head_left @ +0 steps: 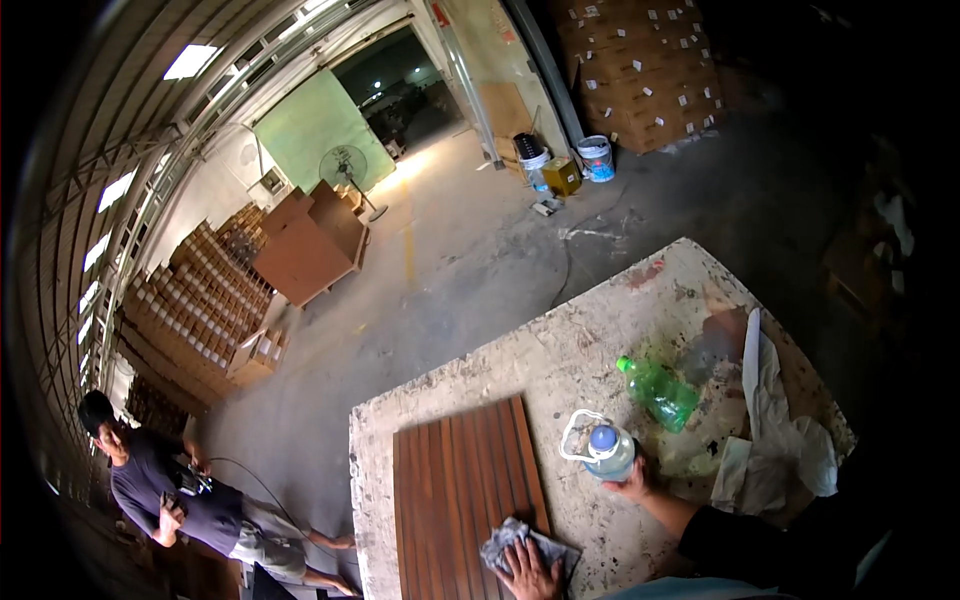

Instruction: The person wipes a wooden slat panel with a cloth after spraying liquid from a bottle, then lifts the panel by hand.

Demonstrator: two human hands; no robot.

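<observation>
Brown striped panel (460, 480), wood-like in look, is laid flat at six o'clock on a pale worktable (590, 350) whose top is spattered and stained dark. At the panel's lower right edge, a grey cloth (508, 538) is pressed down beneath the left hand (535, 575), its fingers spread apart. At five o'clock, a clear bottle (608, 460) with a blue cap and white handle is clasped low on its side by the right hand (628, 486). A green bottle (665, 397) is placed beyond it, at four o'clock, near crumpled white sheeting (768, 450).

Around the table, a grey concrete floor (470, 240) is marked by a yellow line. At nine o'clock, cartons (185, 310) are stacked beneath high windows; at eight, a person (145, 480) in a dark shirt is seen. At eleven, a standing fan (343, 163) is set before a green panel (300, 120). At one o'clock, small white labels are dotted over a tall brown stack (645, 80), and printing, too small to be read, is borne by a blue-and-white bucket (596, 160).
</observation>
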